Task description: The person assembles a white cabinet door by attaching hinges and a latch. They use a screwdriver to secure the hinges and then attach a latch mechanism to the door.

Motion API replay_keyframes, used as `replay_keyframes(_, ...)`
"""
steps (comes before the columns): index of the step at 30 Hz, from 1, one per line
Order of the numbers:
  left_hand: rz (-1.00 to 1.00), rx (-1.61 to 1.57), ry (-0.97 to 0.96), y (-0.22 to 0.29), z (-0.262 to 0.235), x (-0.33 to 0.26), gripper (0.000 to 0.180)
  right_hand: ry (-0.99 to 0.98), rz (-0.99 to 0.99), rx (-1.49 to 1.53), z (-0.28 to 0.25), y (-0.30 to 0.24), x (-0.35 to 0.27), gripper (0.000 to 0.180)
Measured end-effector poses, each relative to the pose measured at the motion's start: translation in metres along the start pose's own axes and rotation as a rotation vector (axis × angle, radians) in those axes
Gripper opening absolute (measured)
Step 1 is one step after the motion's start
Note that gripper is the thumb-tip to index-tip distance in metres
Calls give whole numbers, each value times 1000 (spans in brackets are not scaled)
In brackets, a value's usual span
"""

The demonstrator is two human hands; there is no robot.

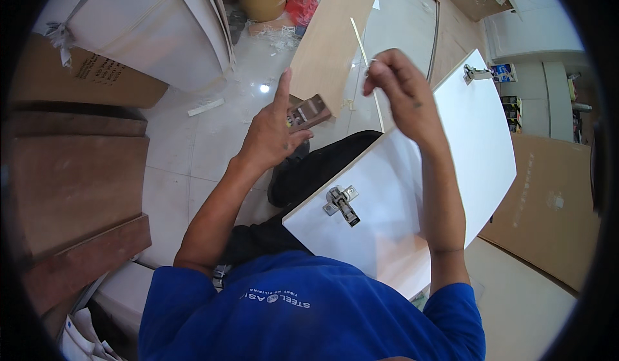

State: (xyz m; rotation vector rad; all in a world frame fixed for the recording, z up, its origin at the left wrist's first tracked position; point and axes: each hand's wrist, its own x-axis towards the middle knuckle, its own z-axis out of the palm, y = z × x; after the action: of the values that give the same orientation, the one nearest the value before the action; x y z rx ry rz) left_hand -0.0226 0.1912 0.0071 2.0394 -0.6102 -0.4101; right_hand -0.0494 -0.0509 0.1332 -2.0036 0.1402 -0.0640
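My left hand (pixel 267 132) holds a small brown block with a metal-lined slot, which looks like a hand plane (pixel 309 113); the index finger points up and the thumb lies below it. Raised over the far edge of a white panel (pixel 387 177), my right hand (pixel 403 93) has its fingertips pinched together at a small whitish bit, too fine to name. The panel rests tilted across my lap. One metal cabinet hinge (pixel 342 205) is fixed near its left corner, another hinge (pixel 476 74) near the far right corner. A thin pale strip (pixel 358 38) runs behind my right fingers.
A long wooden board (pixel 335 38) lies ahead on the tiled floor (pixel 213 138). Wrapped panels (pixel 148 32) and a cardboard box (pixel 109 74) stand at the left, with brown boards (pixel 77 193) nearer. A red plastic bag (pixel 301 7) sits far ahead. Large cardboard (pixel 541 200) leans at the right.
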Motion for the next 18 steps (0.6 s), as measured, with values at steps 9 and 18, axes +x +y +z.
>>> replay_keyframes(9,-255,7,-30,-81,18,-48,130,-81,-168,-358,4,0,18,46)
replay_keyframes(18,-3,131,141,-70,12,-57,121,40,-225,-425,-41,5,-6,31)
